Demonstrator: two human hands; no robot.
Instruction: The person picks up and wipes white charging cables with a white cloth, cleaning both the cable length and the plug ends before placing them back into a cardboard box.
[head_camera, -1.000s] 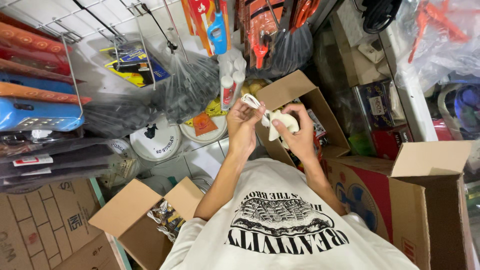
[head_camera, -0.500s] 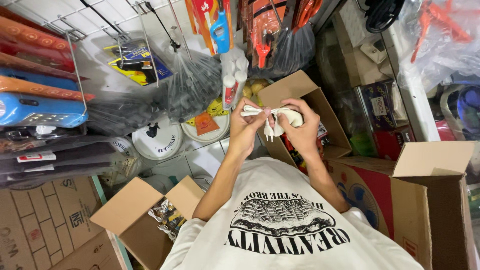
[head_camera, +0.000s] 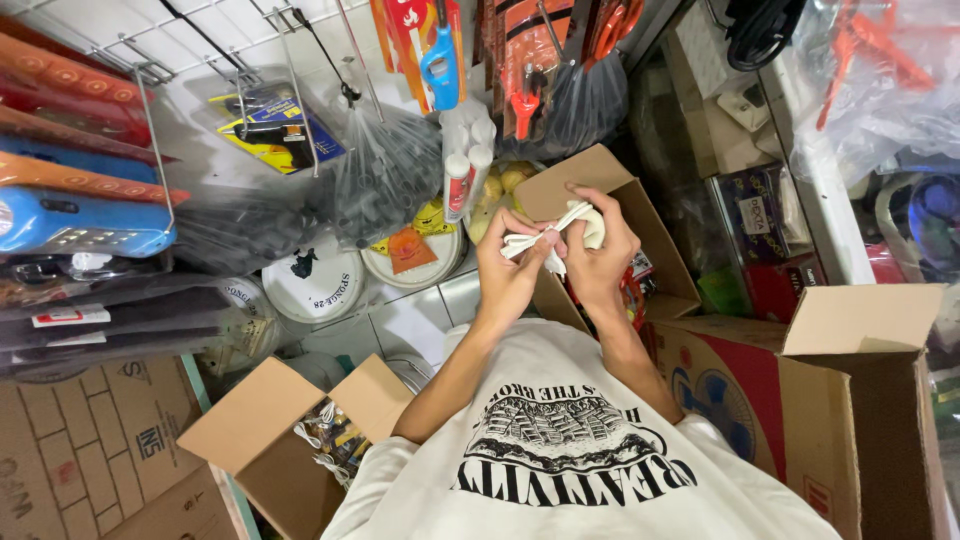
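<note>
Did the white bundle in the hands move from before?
Yes. The white bundle shifted slightly left and lower against the open cardboard box, held by left hand and right hand.

I see an open brown carton (head_camera: 640, 215) behind my hands, another (head_camera: 290, 440) at lower left, a red-printed box (head_camera: 850, 400) at right, and orange-red carded packs (head_camera: 415, 40) hanging above.

white bundle (head_camera: 560, 232) | partly hidden by right hand (head_camera: 600, 262) | kind unclear
</note>
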